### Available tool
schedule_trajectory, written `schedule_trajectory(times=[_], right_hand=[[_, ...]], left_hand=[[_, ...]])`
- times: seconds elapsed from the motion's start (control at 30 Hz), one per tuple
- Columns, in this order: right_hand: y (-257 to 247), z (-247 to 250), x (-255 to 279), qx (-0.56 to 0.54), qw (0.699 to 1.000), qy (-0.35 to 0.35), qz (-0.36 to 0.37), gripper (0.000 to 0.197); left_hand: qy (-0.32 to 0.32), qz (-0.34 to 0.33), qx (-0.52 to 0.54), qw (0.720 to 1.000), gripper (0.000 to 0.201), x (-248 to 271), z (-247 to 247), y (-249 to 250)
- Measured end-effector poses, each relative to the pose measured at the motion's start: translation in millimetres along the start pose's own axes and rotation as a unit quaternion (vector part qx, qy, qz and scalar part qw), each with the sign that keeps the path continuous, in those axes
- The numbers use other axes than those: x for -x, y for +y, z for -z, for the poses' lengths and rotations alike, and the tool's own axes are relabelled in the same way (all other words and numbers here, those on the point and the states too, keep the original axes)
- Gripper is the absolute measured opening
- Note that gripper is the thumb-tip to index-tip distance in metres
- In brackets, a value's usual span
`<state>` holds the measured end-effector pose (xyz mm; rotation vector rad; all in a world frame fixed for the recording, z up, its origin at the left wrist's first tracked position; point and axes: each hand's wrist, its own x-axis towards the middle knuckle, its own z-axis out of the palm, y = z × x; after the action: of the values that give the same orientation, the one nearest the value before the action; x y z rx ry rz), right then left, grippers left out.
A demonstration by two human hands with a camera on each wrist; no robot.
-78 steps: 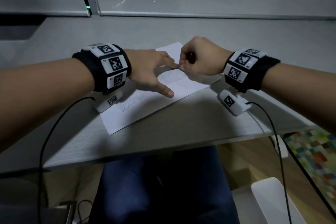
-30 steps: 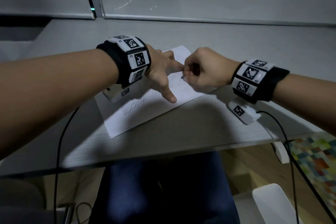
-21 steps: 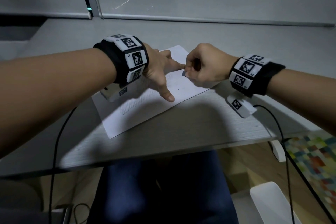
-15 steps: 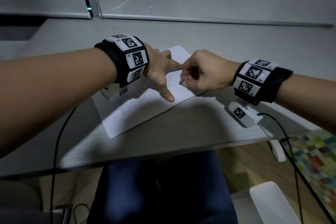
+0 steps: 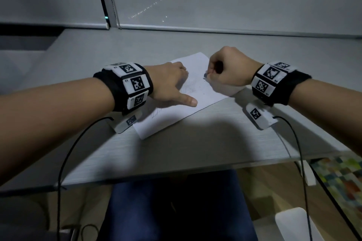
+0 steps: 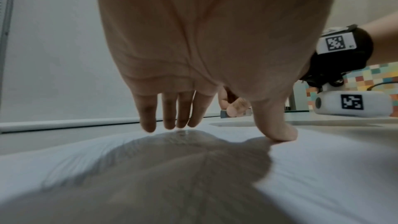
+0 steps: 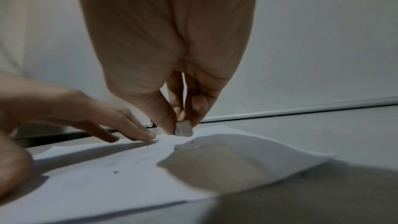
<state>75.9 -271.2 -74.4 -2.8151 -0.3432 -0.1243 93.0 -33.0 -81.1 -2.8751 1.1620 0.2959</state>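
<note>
Fingers of both hands are down at the desk [image 5: 195,152], where the paper [image 5: 170,121] lies flat and askew. On it the left hand [image 5: 168,82] presses, fingers straight, thumb spread wide. Curled, the right hand [image 5: 227,70] pinches the eraser [image 7: 183,129] between thumb and fingertips, low at the paper's far half, near the left fingertips.

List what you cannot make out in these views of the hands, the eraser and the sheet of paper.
Head view: the pencil marks on the paper are too faint and small to read.
Right wrist view: the right hand pinches the eraser and covers its upper part.
Head view: the left hand and its wrist camera hide the paper's left edge.
</note>
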Motion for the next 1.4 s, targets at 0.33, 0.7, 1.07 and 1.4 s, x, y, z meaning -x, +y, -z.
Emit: schedule_trajectory(times=[0.33,0.7,1.07,1.4], right_hand=[[-18.4,-16.0,-31.6,0.008,1.000,-0.016,0.012,0.016],[-45.3,-20.1,-15.7,-0.029,0.995,-0.075,0.065,0.017],[-59.8,-25.7,-10.6,-0.008,0.992,-0.080,0.093,0.013],[-46.5,-21.2,-29.5,-0.011,0.998,-0.055,0.042,0.013]], left_hand=[[-0.044,0.063,-0.006,0.997,0.133,-3.3,6.7,-12.2],[-0.066,0.070,-0.002,0.995,0.140,-0.1,10.3,-6.1],[-0.062,0.084,0.030,0.994,0.108,1.7,16.6,-2.6],[-0.089,0.109,0.005,0.990,0.128,-1.6,18.0,1.1]])
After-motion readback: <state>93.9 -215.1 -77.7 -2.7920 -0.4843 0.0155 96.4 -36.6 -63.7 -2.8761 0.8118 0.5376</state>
